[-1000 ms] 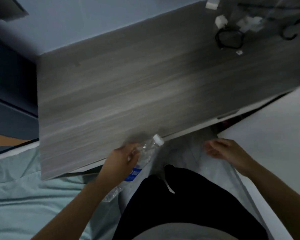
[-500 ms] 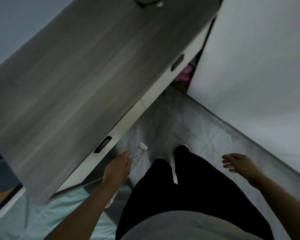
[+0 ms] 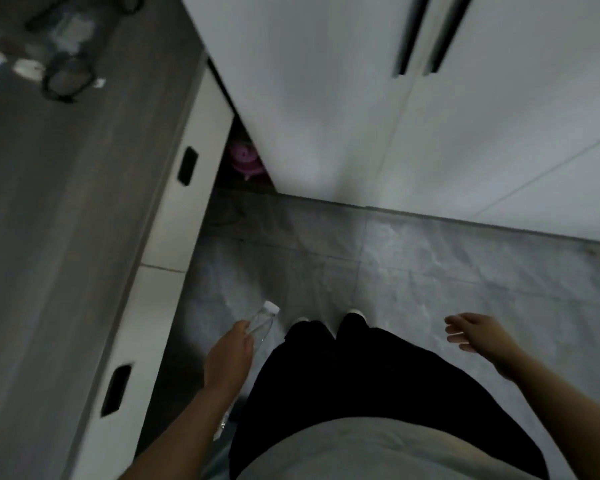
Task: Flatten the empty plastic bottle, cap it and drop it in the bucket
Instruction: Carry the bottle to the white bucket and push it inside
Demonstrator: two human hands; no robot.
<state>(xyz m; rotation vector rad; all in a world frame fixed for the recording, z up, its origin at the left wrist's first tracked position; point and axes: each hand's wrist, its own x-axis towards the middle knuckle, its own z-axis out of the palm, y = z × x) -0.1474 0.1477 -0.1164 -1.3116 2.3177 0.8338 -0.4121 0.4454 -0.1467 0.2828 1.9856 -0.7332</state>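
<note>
My left hand [image 3: 227, 355] is closed around a clear plastic bottle [image 3: 262, 325] with a white cap, held low beside my left leg with its capped end pointing forward and up. Most of the bottle's body is hidden under the hand and forearm. My right hand [image 3: 475, 332] hangs out to the right over the floor with its fingers spread and nothing in it. A pink bucket-like object [image 3: 245, 157] shows dimly in the dark gap between the desk and the wardrobe; I cannot tell its shape well.
A grey wood-grain desk [image 3: 66, 220] with white drawer fronts [image 3: 187, 202] runs along the left; cables and small white items [image 3: 63, 77] lie at its far end. White wardrobe doors [image 3: 395, 116] stand ahead. I stand on grey marble floor tiles [image 3: 395, 271].
The view has swung right and down from the desk top to the floor and wardrobe. My left hand keeps hold of the bottle, lowered at my side. My right hand has drifted outward.
</note>
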